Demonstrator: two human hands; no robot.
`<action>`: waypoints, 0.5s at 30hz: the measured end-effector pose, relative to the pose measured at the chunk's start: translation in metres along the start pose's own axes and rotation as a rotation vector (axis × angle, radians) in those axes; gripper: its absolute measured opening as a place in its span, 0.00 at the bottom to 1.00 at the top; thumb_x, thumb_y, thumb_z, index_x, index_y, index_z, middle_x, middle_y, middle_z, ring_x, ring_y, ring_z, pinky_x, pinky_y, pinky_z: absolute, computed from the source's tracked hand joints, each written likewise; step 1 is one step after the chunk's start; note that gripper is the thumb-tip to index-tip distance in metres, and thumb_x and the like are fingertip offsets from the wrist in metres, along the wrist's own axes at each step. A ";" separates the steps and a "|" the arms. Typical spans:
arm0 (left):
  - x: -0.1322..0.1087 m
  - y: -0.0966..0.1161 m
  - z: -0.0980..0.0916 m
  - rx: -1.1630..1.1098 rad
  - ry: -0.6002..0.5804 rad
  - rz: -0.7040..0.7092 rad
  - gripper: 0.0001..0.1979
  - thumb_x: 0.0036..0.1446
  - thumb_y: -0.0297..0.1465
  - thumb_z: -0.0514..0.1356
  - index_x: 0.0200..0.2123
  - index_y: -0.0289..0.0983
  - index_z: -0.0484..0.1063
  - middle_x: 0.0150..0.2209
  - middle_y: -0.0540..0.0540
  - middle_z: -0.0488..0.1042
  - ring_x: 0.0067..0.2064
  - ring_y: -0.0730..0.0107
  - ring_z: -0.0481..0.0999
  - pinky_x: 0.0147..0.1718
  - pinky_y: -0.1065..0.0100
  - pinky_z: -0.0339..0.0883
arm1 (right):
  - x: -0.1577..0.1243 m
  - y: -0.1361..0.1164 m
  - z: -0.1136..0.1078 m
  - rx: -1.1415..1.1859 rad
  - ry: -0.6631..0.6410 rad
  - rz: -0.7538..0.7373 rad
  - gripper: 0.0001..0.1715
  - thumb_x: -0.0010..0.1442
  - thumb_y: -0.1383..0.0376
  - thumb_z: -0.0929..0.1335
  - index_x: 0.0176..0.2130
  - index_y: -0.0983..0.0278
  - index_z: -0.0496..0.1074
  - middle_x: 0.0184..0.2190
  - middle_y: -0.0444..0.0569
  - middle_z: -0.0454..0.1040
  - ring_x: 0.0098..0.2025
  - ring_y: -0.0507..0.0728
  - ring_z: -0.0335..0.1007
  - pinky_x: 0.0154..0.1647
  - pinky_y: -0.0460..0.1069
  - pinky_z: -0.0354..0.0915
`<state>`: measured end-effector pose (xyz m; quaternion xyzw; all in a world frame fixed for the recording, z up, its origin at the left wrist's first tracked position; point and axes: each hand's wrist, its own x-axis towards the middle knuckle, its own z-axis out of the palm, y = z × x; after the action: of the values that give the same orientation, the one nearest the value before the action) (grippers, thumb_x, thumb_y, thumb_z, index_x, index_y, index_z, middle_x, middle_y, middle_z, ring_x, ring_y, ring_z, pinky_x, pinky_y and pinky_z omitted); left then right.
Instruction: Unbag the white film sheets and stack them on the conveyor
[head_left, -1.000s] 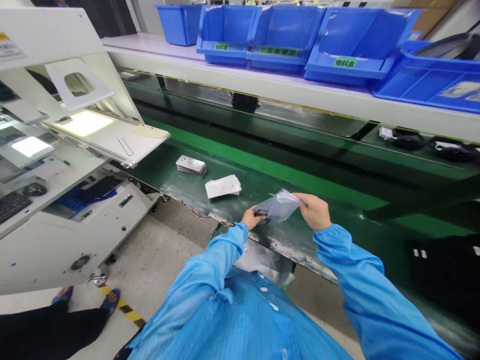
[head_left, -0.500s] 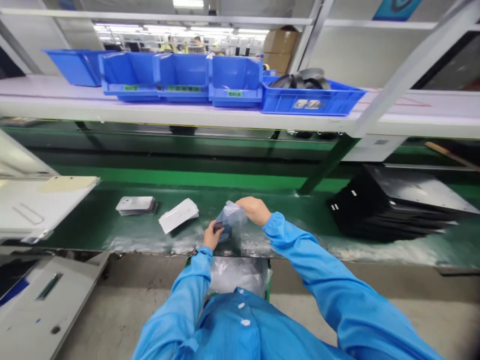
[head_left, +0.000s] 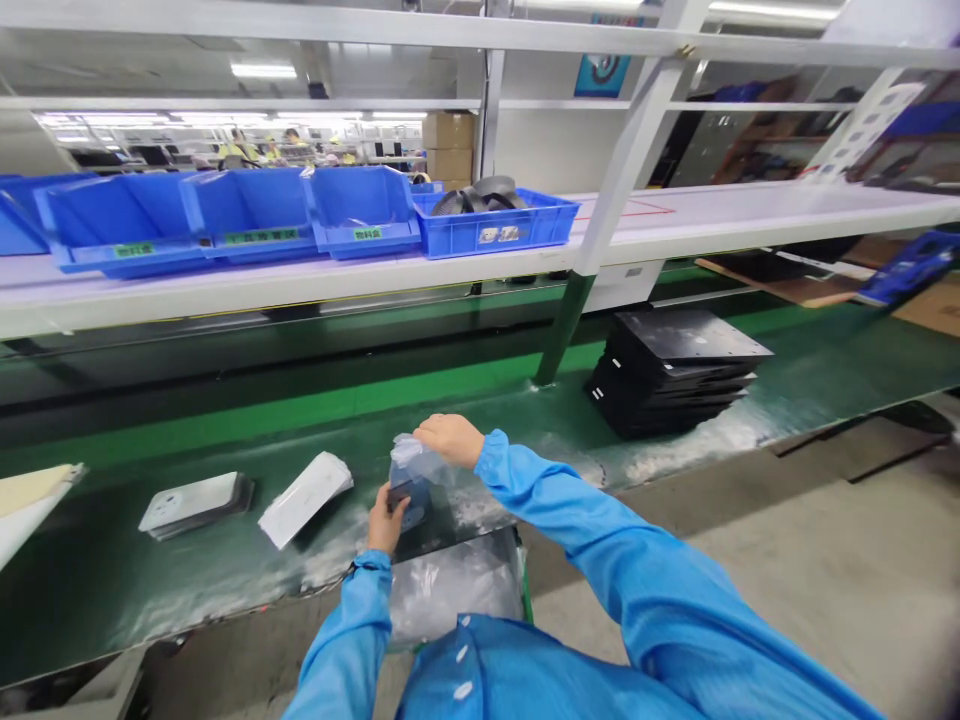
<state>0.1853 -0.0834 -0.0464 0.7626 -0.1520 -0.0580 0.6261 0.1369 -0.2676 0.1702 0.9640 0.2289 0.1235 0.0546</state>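
My left hand (head_left: 385, 524) is closed on the near left edge of a dark, flat, phone-sized panel (head_left: 415, 506), its thumb on top. Clear plastic film (head_left: 414, 458) covers the panel's far end and bunches upward. My right hand (head_left: 451, 440) pinches that film above and to the right of my left hand. Whether the film is a loose sheet or a bag, I cannot tell. Left of my hands lies a slanted stack of white, phone-sized pieces (head_left: 306, 498). Farther left sits a pile of pale panels (head_left: 196, 503) with small holes at one end.
Black flat trays or plates (head_left: 675, 375) are piled on the green bench (head_left: 540, 430), right of a post (head_left: 564, 325). A container of clear plastic (head_left: 454, 590) stands below the bench edge before me. Blue bins (head_left: 364, 212) line the shelf above, one holding dark bands.
The view has turned right, so bench and bins appear farther left. Both hands keep their hold on the panel and film, with little change between them.
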 end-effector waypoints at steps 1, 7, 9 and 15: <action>0.000 -0.001 0.000 0.001 0.004 0.007 0.27 0.43 0.44 0.60 0.45 0.35 0.65 0.41 0.40 0.73 0.42 0.59 0.74 0.45 0.59 0.66 | 0.000 -0.001 -0.001 -0.003 -0.011 0.001 0.12 0.61 0.71 0.61 0.43 0.70 0.69 0.38 0.51 0.72 0.38 0.57 0.66 0.35 0.49 0.61; 0.004 -0.008 -0.003 -0.017 0.043 -0.010 0.30 0.42 0.45 0.60 0.46 0.35 0.64 0.41 0.40 0.73 0.41 0.59 0.75 0.44 0.59 0.68 | 0.006 -0.015 0.007 0.041 -0.121 0.043 0.10 0.61 0.71 0.61 0.40 0.70 0.69 0.36 0.53 0.71 0.39 0.57 0.66 0.34 0.49 0.60; 0.004 -0.010 -0.005 -0.019 0.052 -0.034 0.30 0.39 0.46 0.61 0.45 0.35 0.65 0.40 0.40 0.73 0.42 0.59 0.74 0.45 0.58 0.67 | 0.007 -0.017 0.012 0.060 -0.131 0.038 0.09 0.61 0.71 0.62 0.39 0.69 0.70 0.35 0.52 0.72 0.39 0.56 0.66 0.33 0.48 0.59; 0.001 0.007 -0.007 -0.063 0.012 -0.093 0.31 0.36 0.47 0.61 0.42 0.33 0.66 0.36 0.40 0.74 0.38 0.58 0.74 0.43 0.56 0.68 | 0.006 -0.010 0.017 0.143 -0.075 0.139 0.09 0.60 0.70 0.63 0.40 0.68 0.70 0.37 0.52 0.72 0.40 0.56 0.66 0.35 0.48 0.60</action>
<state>0.1875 -0.0781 -0.0380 0.7491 -0.1105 -0.0873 0.6473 0.1424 -0.2563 0.1535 0.9830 0.1676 0.0742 -0.0143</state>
